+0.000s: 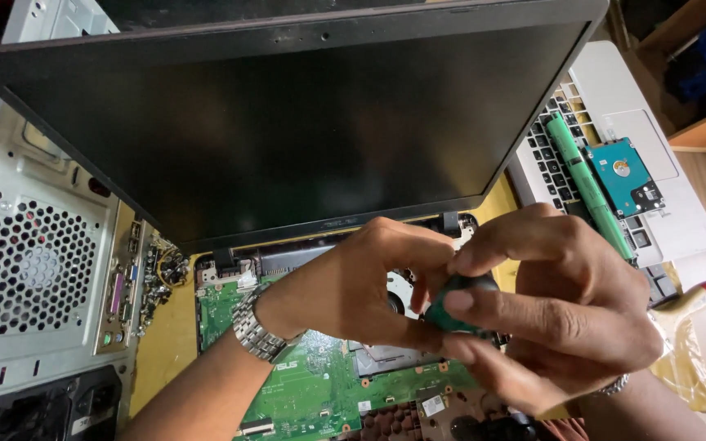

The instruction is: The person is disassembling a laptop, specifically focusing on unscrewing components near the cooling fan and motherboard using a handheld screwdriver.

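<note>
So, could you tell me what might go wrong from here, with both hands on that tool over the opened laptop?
1. Both hands, left hand and right hand, crowd the green-handled tool above the bare green circuit board; a slip could scratch it.
2. The dark screen stands open right behind the knuckles and could get bumped.
3. The blue hard drive and green cells lie loose on the white laptop and might slide off.
</note>
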